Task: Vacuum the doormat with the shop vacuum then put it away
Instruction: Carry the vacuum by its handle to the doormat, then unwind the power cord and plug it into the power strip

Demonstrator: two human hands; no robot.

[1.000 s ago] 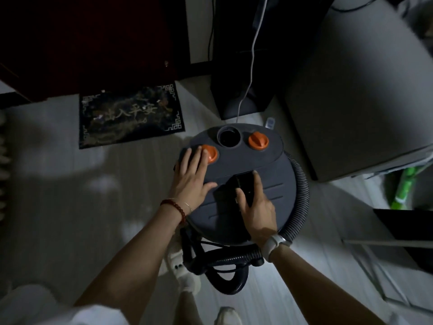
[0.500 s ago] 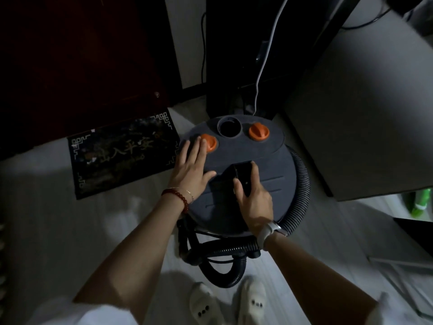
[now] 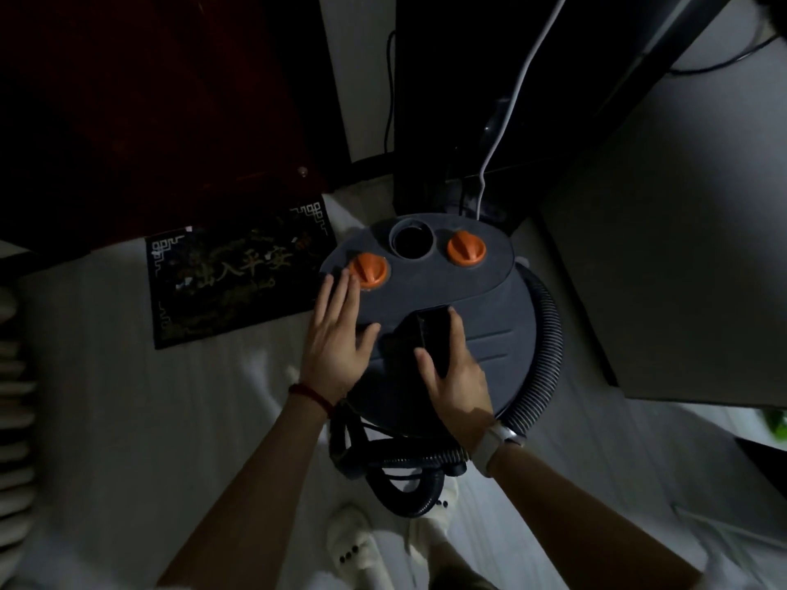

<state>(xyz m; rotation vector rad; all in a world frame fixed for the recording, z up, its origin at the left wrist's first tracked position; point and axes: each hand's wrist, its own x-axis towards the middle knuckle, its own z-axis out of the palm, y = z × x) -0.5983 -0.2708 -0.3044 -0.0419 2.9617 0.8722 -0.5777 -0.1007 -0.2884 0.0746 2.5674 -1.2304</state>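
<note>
The round dark grey shop vacuum (image 3: 481,291) stands on the pale floor in front of me, with two orange knobs and an open port on its lid. Its ribbed black hose (image 3: 547,359) curls around the right side and loops below. My left hand (image 3: 338,338) lies flat on the lid's left edge, fingers apart, near the left orange knob (image 3: 369,270). My right hand (image 3: 458,372) grips the black carry handle (image 3: 434,330) at the lid's centre. The dark doormat (image 3: 230,283) with gold characters lies on the floor to the left of the vacuum.
A dark red door (image 3: 149,112) rises behind the doormat. A grey cabinet (image 3: 664,257) stands close on the right and a dark unit (image 3: 460,100) with a white cable (image 3: 517,95) behind the vacuum. My feet in white slippers (image 3: 353,542) are below the hose.
The vacuum and both hands have kept their hold while the view has shifted. The vacuum sits nearer the dark unit and the doormat has slid left and down in view.
</note>
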